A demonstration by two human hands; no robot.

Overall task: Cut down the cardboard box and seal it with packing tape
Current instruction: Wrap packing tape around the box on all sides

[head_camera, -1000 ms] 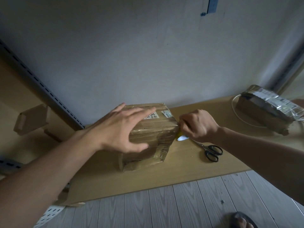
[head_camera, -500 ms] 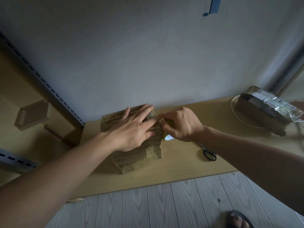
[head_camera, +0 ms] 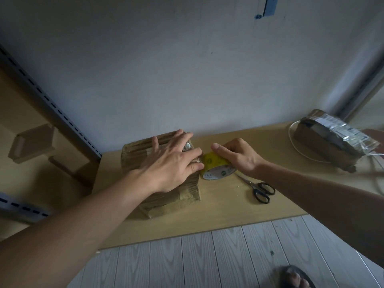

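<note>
On the wooden tabletop (head_camera: 218, 215) by the wall sits the cardboard box (head_camera: 166, 196), w/ tape bands across it; left hand (head_camera: 172, 163) lies flat on its top, fingers spread, gripping nothing; right hand (head_camera: 239, 154) is closed round the yellow tape roll (head_camera: 216, 167), which is just beside the box's right edge, touching the left fingertips; a 2nd taped parcel (head_camera: 332, 142) sits far right, well apart; black-handled scissors (head_camera: 257, 188) lie near the roll, blades shut.
</note>
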